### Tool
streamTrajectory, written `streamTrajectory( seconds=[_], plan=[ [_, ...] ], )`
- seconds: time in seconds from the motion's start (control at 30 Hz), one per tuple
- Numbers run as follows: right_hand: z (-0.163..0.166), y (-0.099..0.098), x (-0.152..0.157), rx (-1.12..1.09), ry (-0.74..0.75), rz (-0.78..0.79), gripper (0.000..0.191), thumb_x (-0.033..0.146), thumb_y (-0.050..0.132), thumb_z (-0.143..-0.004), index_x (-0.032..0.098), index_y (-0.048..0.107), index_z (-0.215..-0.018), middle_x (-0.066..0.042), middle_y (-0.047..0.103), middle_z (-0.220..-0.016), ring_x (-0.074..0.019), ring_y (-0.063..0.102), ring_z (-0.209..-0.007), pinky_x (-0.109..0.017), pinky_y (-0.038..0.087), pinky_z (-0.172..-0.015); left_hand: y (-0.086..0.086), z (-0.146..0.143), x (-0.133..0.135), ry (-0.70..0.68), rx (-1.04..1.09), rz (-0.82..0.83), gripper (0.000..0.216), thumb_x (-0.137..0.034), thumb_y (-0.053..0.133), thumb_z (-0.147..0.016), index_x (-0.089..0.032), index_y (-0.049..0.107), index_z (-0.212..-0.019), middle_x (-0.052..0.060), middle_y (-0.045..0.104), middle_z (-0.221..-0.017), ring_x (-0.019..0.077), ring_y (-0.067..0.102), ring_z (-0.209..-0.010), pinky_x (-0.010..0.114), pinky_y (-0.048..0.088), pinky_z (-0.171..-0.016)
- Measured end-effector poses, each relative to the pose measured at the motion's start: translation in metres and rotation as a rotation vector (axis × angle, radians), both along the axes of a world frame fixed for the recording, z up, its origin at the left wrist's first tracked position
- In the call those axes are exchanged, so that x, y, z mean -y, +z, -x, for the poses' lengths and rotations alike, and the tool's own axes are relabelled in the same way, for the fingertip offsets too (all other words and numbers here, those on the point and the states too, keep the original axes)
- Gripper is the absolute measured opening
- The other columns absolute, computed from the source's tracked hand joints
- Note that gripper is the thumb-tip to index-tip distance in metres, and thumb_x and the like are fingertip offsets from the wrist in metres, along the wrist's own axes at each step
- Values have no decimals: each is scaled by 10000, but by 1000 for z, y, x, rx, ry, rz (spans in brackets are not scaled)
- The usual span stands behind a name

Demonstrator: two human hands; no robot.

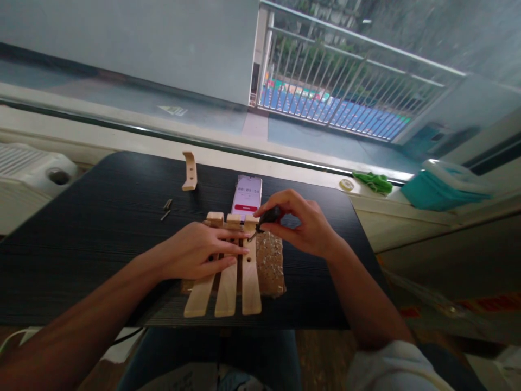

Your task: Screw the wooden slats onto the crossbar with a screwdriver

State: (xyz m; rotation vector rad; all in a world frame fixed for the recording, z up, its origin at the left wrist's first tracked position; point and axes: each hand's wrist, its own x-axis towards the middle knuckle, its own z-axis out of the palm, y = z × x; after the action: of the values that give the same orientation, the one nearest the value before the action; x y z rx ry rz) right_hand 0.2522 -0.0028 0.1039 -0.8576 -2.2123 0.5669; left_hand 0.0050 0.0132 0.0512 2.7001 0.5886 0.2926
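Note:
My left hand (199, 251) lies flat with fingers spread across three pale, curved wooden pieces, pressing on them. The right-hand wooden piece (251, 288) has a hole showing below my fingertips. In my right hand (303, 224) is a black-handled screwdriver (269, 218), its metal tip slanting down at that piece, close to my left fingertips. Beside it are the middle wooden piece (226, 293) and the left wooden piece (199, 296). A narrow brown strip (230, 225) crosses near their upper ends. Beneath them is a rough brown board (271, 266), speckled on top.
A phone (246, 195) with a running timer lies just beyond the wooden pieces. Another curved wooden piece with two holes (190, 171) stands farther back. Small metal parts (166, 209) lie left on the black table (101, 233). On the sill are a tape roll (346, 185) and green cloth (373, 182).

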Motion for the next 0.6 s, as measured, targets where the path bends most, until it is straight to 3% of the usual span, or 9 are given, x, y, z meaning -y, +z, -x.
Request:
streamTrajectory(
  seconds=[0.37, 0.6],
  plan=[
    [1, 0, 0, -7, -28, 31, 182, 271, 640, -859, 192, 566, -1004, 1, 682, -905, -80, 628, -708, -206, 527, -656, -1, 1, 3, 34, -44, -45, 340, -325, 459, -952, -368, 638, -1238, -18, 535, -1405, 249, 649, -1118, 401, 530, -937],
    [2, 1, -3, -8, 53, -9, 148, 248, 604, -891, 205, 630, -1030, 3, 709, -934, -79, 651, -756, -194, 532, -699, -2, 0, 3, 56, -30, -30, 334, -334, 458, -954, -387, 642, -1228, -8, 530, -1411, 271, 633, -1143, 442, 508, -968]
  ],
)
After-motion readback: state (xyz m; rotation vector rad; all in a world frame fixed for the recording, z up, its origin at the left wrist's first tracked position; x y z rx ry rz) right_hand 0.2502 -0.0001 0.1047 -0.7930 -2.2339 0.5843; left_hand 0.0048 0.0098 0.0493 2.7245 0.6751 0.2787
